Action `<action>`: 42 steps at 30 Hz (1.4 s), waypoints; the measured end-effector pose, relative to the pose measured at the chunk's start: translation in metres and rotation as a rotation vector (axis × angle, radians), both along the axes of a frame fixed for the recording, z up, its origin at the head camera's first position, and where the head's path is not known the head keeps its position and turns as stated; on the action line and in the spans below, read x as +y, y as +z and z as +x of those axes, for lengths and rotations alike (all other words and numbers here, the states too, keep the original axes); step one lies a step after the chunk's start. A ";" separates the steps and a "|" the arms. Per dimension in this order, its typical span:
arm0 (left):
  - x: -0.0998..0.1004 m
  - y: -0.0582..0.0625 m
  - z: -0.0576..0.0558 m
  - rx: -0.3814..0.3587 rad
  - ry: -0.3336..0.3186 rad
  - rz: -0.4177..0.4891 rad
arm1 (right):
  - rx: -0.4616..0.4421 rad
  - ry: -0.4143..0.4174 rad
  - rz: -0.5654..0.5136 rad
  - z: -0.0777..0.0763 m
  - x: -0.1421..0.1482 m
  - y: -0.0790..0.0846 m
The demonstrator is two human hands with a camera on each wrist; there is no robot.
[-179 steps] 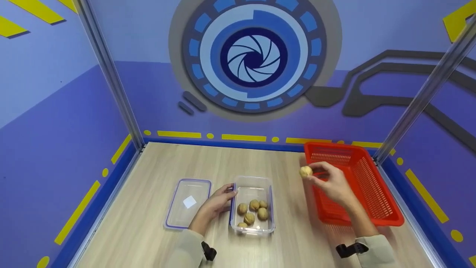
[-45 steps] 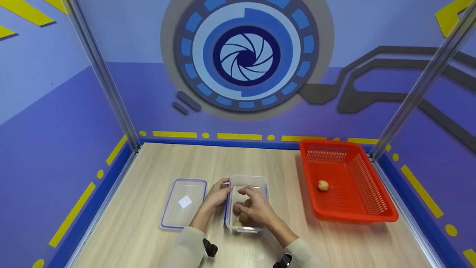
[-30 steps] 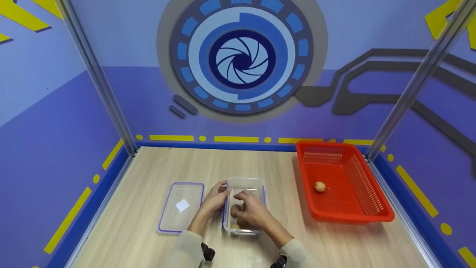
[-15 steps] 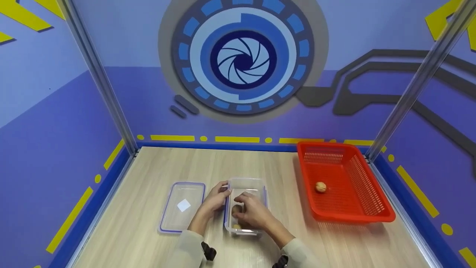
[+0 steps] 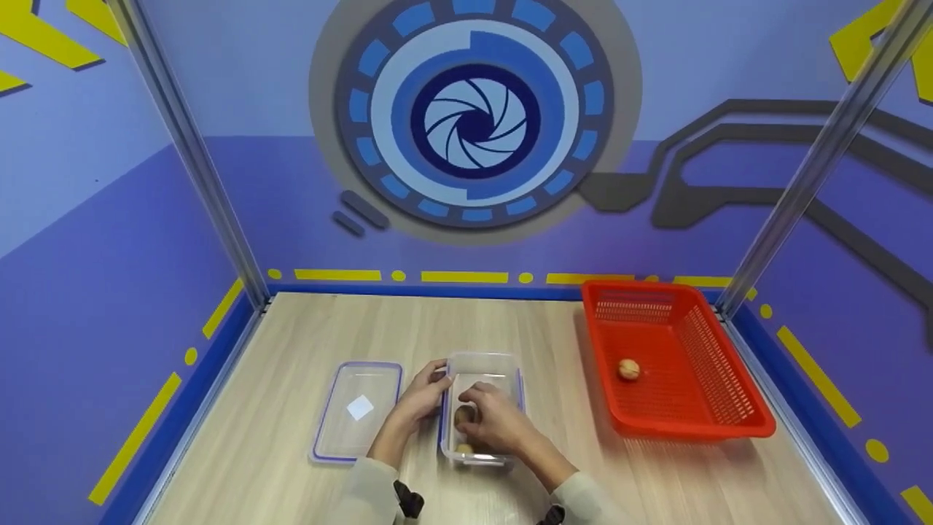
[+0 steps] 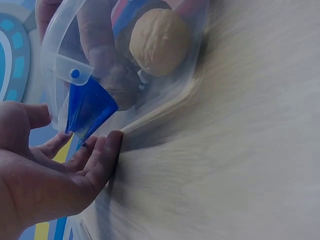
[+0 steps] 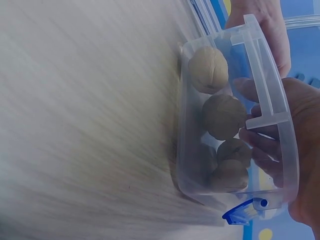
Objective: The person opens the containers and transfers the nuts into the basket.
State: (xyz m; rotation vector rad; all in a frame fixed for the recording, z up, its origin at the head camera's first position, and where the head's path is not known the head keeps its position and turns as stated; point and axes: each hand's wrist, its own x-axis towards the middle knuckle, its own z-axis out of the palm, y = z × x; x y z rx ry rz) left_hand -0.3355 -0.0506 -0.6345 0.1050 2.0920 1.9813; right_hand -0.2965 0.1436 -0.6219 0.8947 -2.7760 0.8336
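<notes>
A clear plastic food container with blue-edged latches stands on the table, several walnuts inside. My left hand holds its left side, thumb at the rim and fingers about the hanging latch. Inside the container, my right hand has thumb and fingers curled around a dark walnut; the hand hides part of the contents. Another walnut lies near the front wall. Left of my left hand, the container's lid lies flat, a white diamond-shaped label on it.
To the right stands a red plastic basket with perforated sides, a single pale walnut on its bottom. Printed blue and purple panels wall in the wooden table at the back and both sides.
Six seconds ago my right hand held a walnut at the basket's left edge; a walnut now lies in the basket and that hand is in the container. Over the last second it barely moves.
</notes>
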 end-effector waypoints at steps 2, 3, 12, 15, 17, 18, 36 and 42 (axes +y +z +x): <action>-0.001 0.000 0.001 -0.016 -0.004 0.009 | 0.014 0.010 0.011 0.000 0.000 -0.001; -0.001 0.000 0.001 -0.024 -0.006 0.016 | 0.021 0.014 0.018 0.000 0.000 -0.001; -0.001 0.001 0.001 -0.035 -0.004 0.027 | 0.033 0.013 0.067 -0.001 -0.001 -0.001; -0.001 0.001 0.001 -0.037 -0.002 0.015 | 0.045 0.011 0.073 -0.001 -0.001 -0.002; -0.001 0.001 0.000 -0.044 -0.006 0.015 | 0.055 0.012 0.074 0.000 -0.001 -0.001; -0.001 0.001 0.000 -0.045 -0.009 0.014 | 0.064 0.013 0.072 0.000 -0.001 -0.001; -0.003 0.002 0.001 -0.048 -0.021 0.032 | 0.173 0.040 0.032 0.000 -0.003 -0.004; -0.003 0.002 0.002 -0.038 -0.022 0.041 | 0.179 0.021 -0.017 0.000 -0.002 -0.006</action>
